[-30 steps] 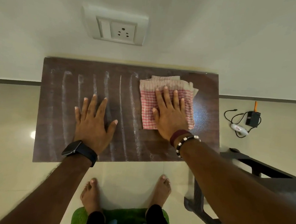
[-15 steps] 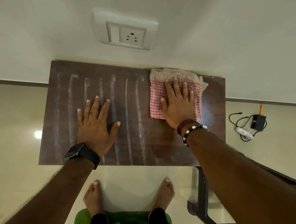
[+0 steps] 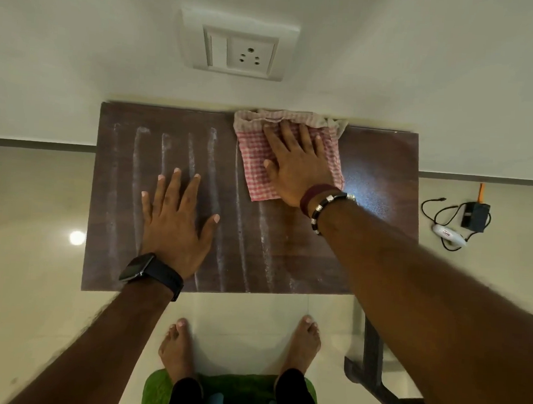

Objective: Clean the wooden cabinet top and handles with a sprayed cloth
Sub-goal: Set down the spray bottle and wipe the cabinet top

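Cabinet top [image 3: 377, 184]: dark wood under you, back edge against the wall, pale streaks running front to back on its left half.
Cloth [image 3: 255, 166]: pink checked, at the back of the top, right of centre, its far edge bunched at the wall.
Your right hand [image 3: 296, 166]: fingers straight, pressing flat on the cloth.
Your left hand [image 3: 175, 224]: released, spread flat on the bare wood.

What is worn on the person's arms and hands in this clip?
Both forearms are bare, no sleeves showing. The left hand has a black smartwatch at the wrist. The right hand has a maroon band and a black beaded bracelet.
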